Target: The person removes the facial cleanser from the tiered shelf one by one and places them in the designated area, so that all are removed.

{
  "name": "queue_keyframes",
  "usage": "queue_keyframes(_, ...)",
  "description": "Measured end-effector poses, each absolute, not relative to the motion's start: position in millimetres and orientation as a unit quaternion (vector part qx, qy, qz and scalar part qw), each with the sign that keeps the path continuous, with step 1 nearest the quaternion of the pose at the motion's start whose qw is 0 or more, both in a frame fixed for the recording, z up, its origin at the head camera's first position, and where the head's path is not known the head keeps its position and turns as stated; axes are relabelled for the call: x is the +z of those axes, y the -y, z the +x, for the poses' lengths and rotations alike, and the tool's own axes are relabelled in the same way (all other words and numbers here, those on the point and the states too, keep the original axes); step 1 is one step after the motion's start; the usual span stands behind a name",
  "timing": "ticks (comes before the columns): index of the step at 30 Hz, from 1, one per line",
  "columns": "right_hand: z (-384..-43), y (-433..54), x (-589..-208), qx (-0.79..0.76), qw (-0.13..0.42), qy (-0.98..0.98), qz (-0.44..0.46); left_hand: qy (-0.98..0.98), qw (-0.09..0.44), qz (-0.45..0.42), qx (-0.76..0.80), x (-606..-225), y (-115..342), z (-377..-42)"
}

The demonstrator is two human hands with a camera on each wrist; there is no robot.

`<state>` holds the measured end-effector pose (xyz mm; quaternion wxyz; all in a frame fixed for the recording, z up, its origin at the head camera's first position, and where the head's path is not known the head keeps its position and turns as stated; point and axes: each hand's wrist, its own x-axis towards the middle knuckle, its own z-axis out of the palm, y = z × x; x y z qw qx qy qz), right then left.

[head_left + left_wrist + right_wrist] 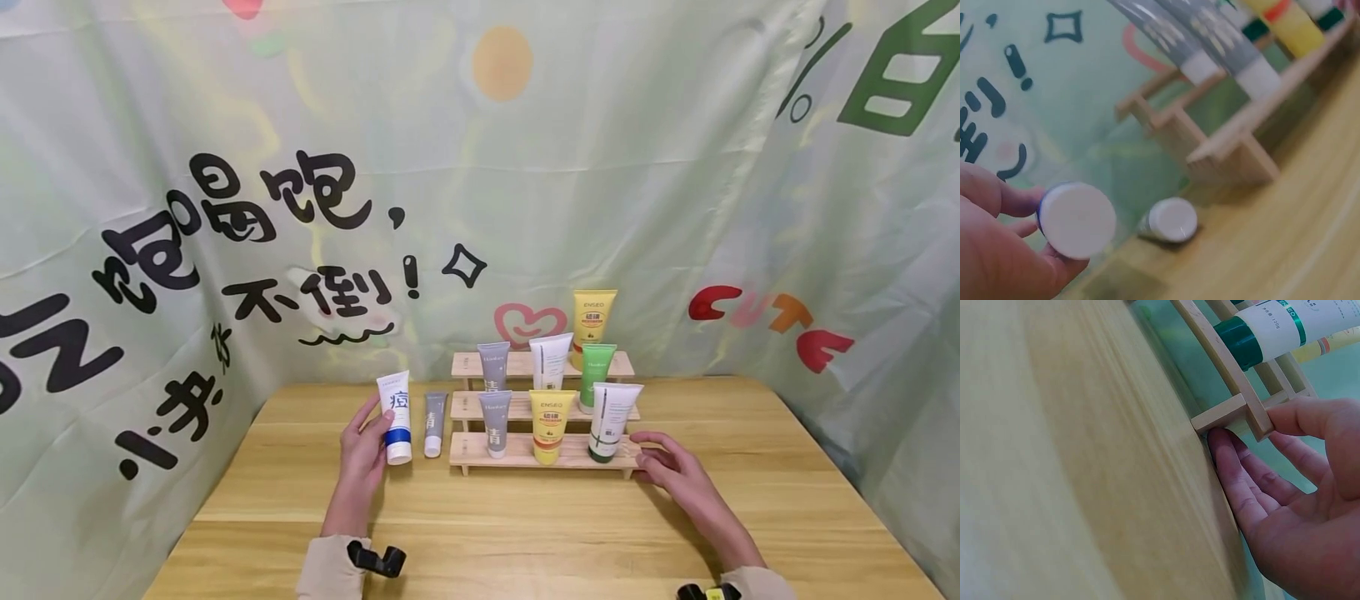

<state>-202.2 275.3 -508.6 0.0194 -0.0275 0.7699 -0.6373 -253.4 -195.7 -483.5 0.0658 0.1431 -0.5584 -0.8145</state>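
Observation:
Thumb and fingers of my left hand (363, 446) grip a white tube with a blue band (398, 421), cap down, left of the stepped wooden rack (510, 454). In the left wrist view its white cap (1080, 220) faces the camera. Beside it, a small grey tube (434, 425) stands on its white cap. My right hand (678, 471) pinches the right end of the rack's lowest step, one finger on top and others below, as the right wrist view shows. Just above that hand is a white tube with a dark green cap (1291, 331).
On the rack's steps stand grey tubes (496, 423), yellow tubes (553, 423), a green tube (597, 375) and another white tube (551, 360). Printed cloth (637, 208) hangs behind and along both sides of the wooden table (480, 533).

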Motion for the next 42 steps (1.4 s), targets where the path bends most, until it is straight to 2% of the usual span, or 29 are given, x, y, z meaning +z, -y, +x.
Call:
queue_keyframes(7, -202, -276, -508, -0.632, 0.019, -0.774, -0.027, 0.61, 0.107, 0.175, -0.765, -500, 196, -263)
queue_keyframes(15, -202, -275, -507, -0.632, 0.02, -0.775, -0.027, 0.706, 0.158, 0.143, -0.676, -512, 193, -273)
queue_keyframes(42, -203, -276, -509, -0.63, 0.019, -0.776, -0.028, 0.762, 0.133, 0.143, -0.617, -513, 189, -286)
